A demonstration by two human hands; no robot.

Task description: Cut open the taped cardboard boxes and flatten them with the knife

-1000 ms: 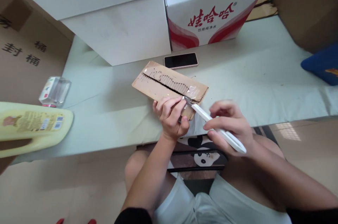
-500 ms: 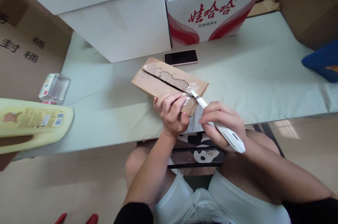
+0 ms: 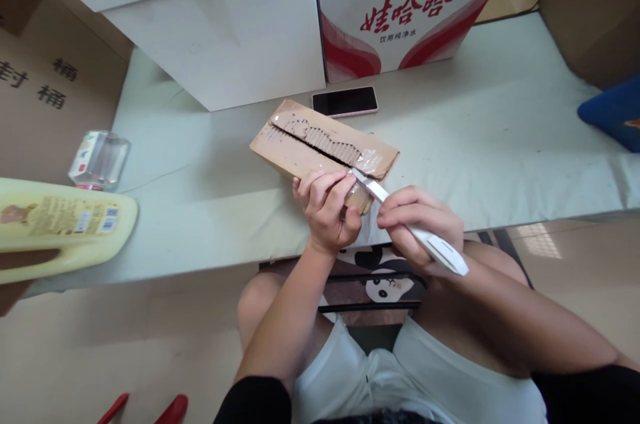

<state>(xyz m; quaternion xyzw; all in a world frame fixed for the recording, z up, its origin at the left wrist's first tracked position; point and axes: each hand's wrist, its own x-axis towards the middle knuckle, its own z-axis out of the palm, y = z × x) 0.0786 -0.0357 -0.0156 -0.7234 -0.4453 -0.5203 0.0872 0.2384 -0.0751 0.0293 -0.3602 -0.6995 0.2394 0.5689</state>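
A small brown cardboard box [image 3: 295, 151] lies tilted at the table's front edge, its top torn along a dark slit with bare corrugation beside it. Clear tape [image 3: 369, 161] covers the slit's right end. My left hand [image 3: 327, 207] is closed around the near side of the box, fingers on top and thumb at the near end. In my right hand [image 3: 423, 221] is a white utility knife [image 3: 440, 251], gripped by its handle. Its blade points up and left, with the tip at the slit by the tape, close to my left fingertips.
Behind the box lie a phone [image 3: 345, 101], a large white carton [image 3: 215, 44] and a red-and-white carton [image 3: 400, 31]. To the left are a clear plastic container [image 3: 103, 161] and a yellow bottle [image 3: 70, 224]. A blue object [image 3: 613, 114] sits far right.
The knife tip has shifted slightly left along the slit, toward my left fingers. My left hand keeps its hold on the box. The whole view has tilted a little.
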